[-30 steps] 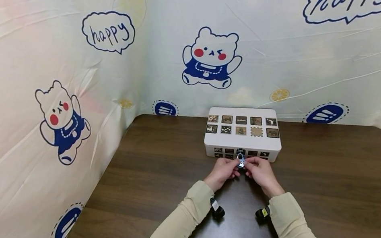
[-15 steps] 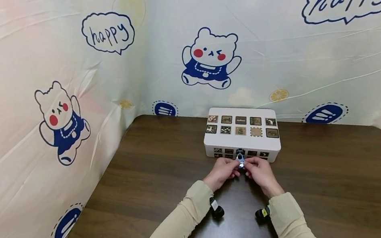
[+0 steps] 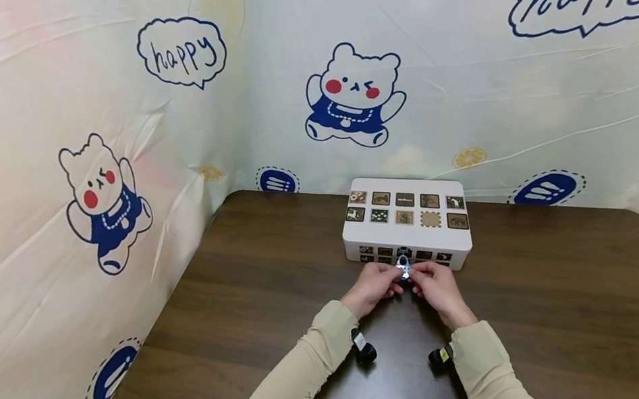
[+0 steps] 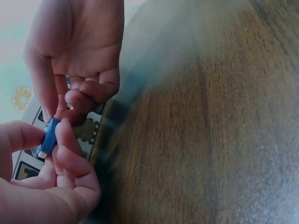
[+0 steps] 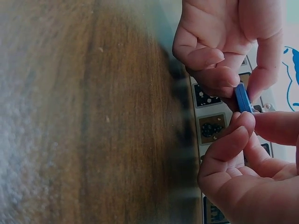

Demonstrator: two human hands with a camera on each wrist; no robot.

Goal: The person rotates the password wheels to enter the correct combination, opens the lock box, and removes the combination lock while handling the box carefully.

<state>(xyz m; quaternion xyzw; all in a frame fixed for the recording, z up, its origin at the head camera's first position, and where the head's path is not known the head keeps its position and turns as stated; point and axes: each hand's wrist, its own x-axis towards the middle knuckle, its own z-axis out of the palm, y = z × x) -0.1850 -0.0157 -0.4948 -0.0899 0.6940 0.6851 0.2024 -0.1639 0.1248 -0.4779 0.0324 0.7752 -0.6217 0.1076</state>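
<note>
A small blue padlock with a looped shackle is held between both hands, right in front of a white box. In the head view my left hand pinches its left side between thumb and fingers. From the other side my right hand pinches it the same way. Up close in the left wrist view, the blue body of the padlock shows edge-on between the fingertips. The right wrist view shows the padlock from its other edge. The shackle overlaps the dark clasp on the box front in the head view.
The white box, lid down, has square pictures on its top and front. It stands at the back of the dark wooden table, close to a printed cloth backdrop. A black camera sits at each wrist.
</note>
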